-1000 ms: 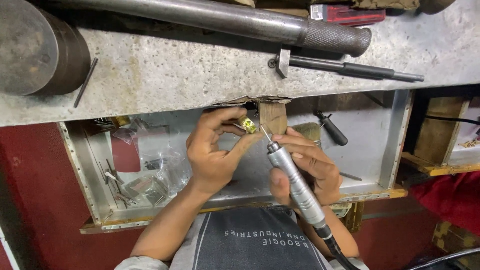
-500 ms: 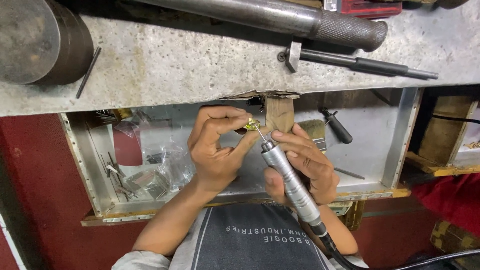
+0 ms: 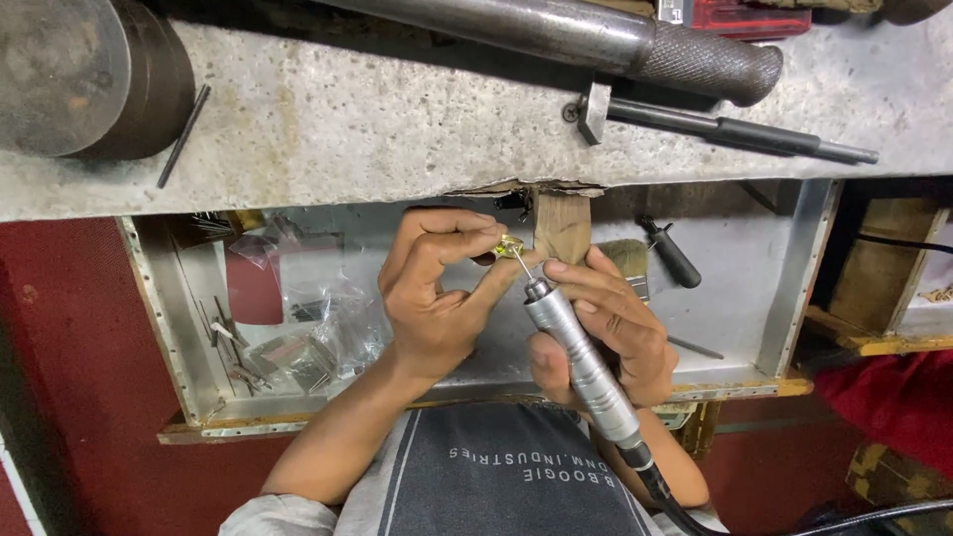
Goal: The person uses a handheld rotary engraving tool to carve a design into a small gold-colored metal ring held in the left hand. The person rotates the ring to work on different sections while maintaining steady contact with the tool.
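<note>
— So, where are we?
— Mid-grind, I'd say. My left hand (image 3: 437, 298) pinches the small gold piece (image 3: 508, 246) between thumb and fingertips, braced by the wooden peg (image 3: 562, 224). My right hand (image 3: 606, 333) is wrapped shut around the silver rotary tool (image 3: 581, 362), bit touching the piece.
— Next?
— Probably a steady, light touch; wrists low over the tray (image 3: 794, 288).

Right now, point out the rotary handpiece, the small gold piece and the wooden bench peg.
rotary handpiece (image 3: 581, 362), head view, middle of its silver barrel.
small gold piece (image 3: 508, 245), head view, its yellow face between the left fingertips.
wooden bench peg (image 3: 562, 224), head view, its flat front below the bench edge.
</note>
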